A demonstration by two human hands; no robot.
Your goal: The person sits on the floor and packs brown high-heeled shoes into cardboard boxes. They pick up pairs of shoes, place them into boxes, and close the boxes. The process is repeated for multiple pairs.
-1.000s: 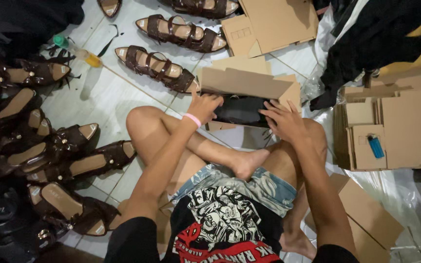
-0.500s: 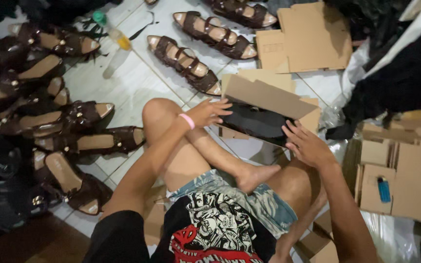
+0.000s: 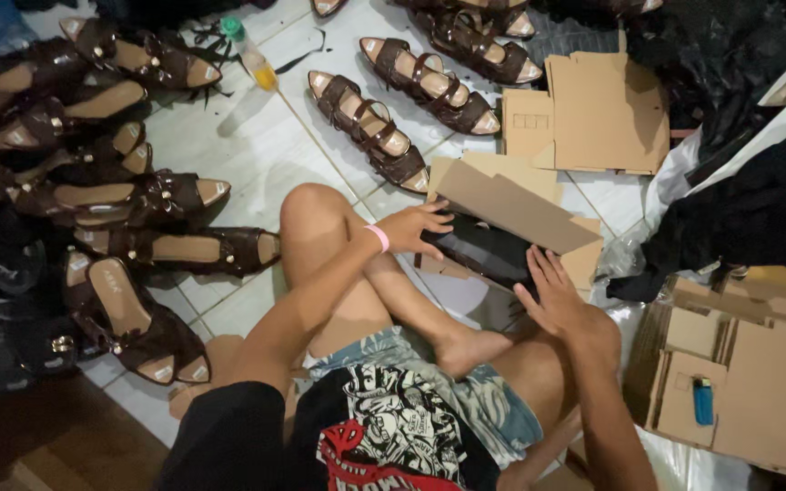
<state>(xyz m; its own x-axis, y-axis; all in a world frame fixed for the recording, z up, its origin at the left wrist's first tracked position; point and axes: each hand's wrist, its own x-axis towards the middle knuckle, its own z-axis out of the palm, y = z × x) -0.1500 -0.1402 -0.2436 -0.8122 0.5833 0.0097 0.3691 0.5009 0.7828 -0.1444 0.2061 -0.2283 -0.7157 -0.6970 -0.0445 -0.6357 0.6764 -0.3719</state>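
Along the left edge of the tiled floor (image 3: pixel 256 155), rows of brown sandals (image 3: pixel 138 195) are lying packed close, with one pair (image 3: pixel 370 127) sitting nearer the middle, just beyond the person's raised knee. The left hand (image 3: pixel 411 227), wearing a pink wristband (image 3: pixel 377 237), is pressing fingers curled against the near left end of the black shoes (image 3: pixel 484 255) that are lying inside the cardboard box (image 3: pixel 516 209); it is touching, not clamped. The right hand (image 3: pixel 552 295) is lying flat and spread on the box's near right corner, holding nothing.

To do this well, I judge that both hands should be pushing evenly, so the dark pair is sliding level under the raised flap rather than catching on it, while the right palm is keeping the box from skating on the tile.

Room is tight: the knee is crowding the box's left side, and flat cardboard sheets (image 3: pixel 607 114) are lying just beyond its far edge. At the right, stacked cartons (image 3: pixel 757 400) carrying a blue lighter (image 3: pixel 702 402) are hemming in the elbow.
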